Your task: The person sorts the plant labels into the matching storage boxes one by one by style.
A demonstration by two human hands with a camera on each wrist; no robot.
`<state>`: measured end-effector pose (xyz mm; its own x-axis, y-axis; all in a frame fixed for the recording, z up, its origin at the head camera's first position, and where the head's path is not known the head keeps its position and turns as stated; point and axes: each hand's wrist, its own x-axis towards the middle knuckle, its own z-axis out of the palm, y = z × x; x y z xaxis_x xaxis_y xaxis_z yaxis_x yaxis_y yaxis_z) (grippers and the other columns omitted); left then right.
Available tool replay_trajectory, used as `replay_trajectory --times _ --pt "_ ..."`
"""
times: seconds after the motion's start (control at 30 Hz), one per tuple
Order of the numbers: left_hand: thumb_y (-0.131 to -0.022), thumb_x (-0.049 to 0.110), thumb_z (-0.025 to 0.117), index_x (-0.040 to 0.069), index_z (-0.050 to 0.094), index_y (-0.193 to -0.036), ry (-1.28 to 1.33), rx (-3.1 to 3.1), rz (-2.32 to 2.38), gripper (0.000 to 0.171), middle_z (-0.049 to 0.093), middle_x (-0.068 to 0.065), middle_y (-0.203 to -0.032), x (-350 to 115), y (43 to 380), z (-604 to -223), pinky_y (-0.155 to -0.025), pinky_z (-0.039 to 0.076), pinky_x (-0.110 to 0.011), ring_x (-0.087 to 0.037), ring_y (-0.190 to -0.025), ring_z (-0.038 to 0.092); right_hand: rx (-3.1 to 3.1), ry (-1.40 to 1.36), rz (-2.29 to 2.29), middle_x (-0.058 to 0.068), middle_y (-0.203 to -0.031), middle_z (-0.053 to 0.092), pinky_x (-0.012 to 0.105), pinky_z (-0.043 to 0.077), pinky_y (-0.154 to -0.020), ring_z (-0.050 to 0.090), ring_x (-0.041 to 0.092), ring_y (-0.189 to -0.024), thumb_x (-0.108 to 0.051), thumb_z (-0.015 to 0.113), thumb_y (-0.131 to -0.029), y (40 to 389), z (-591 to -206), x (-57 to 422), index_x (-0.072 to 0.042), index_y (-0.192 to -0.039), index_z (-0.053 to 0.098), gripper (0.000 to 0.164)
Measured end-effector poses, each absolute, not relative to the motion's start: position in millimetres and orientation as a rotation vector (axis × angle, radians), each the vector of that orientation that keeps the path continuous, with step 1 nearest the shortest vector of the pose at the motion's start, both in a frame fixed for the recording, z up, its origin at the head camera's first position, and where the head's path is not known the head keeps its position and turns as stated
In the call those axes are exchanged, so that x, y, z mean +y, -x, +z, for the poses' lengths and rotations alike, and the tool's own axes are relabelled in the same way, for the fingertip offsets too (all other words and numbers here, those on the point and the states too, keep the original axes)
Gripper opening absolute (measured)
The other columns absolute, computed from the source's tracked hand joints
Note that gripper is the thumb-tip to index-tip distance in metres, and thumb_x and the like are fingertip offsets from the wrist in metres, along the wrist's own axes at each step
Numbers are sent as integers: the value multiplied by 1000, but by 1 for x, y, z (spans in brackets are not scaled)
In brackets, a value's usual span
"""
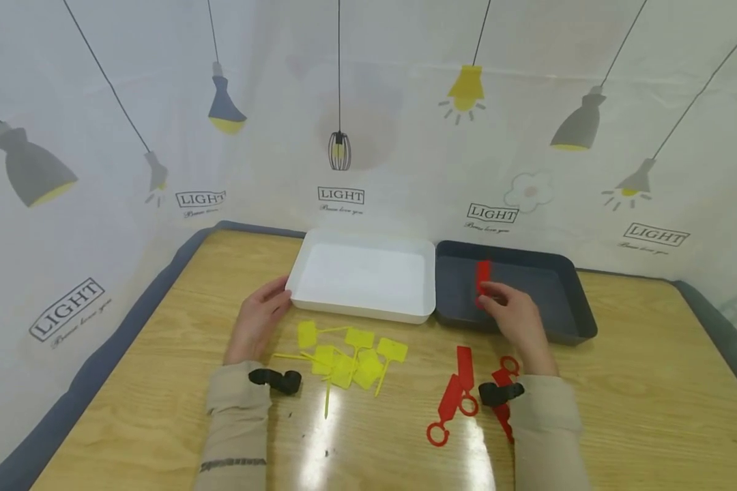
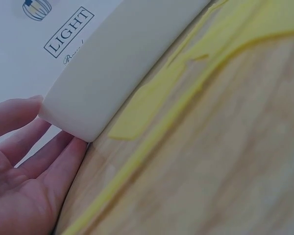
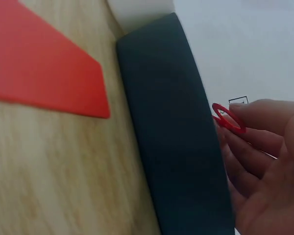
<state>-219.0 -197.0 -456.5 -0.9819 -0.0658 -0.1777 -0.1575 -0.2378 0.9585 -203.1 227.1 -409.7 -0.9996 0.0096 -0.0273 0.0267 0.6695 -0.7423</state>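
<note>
My right hand (image 1: 516, 317) pinches a red ring tag (image 1: 483, 271) over the dark grey tray (image 1: 568, 300). In the right wrist view, the tag's ring (image 3: 229, 118) shows at the thumb and fingertips, just past the tray's wall. My left hand (image 1: 259, 319) rests at the near left corner of the white tray (image 1: 356, 309). Its fairly straight fingers touch the tray's end in the left wrist view. Yellow T-shaped plant labels (image 1: 344, 372) lie in a loose pile in front of the white tray.
Two red ring tags (image 1: 450, 397) overlap on the wooden table (image 1: 374, 450) before the dark tray. More red tags (image 1: 502, 412) lie partly under the right wrist. Both trays stand side by side near a printed curtain (image 1: 393, 157) behind the table.
</note>
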Motion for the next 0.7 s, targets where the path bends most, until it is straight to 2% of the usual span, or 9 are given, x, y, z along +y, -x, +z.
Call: replay_trajectory --times 0.23,0.5,0.7 --pt "-88 14 57 6 45 -130 274 1897 2418 45 43 -9 -131 -198 219 -456 -95 39 -26 -17 -117 44 2871 28 -1131 14 -116 56 45 42 -84 49 31 -105 -23 50 -92 204 -414 226 -11 -120 57 32" --pt "-87 16 58 8 45 -131 277 1919 2393 46 43 -8 -131 -198 219 -456 -95 39 -27 -17 -117 44 2910 45 -1040 10 -98 63 40 44 -75 54 26 -88 -16 53 -90 205 -417 222 -10 -106 64 21" --pt "-88 15 58 8 45 -130 271 1917 2398 45 43 -9 -131 -198 219 -456 -95 39 -27 -17 -117 44 2899 32 -981 9 -98 63 43 43 -77 53 27 -93 -19 55 -88 205 -417 221 -10 -107 64 23"
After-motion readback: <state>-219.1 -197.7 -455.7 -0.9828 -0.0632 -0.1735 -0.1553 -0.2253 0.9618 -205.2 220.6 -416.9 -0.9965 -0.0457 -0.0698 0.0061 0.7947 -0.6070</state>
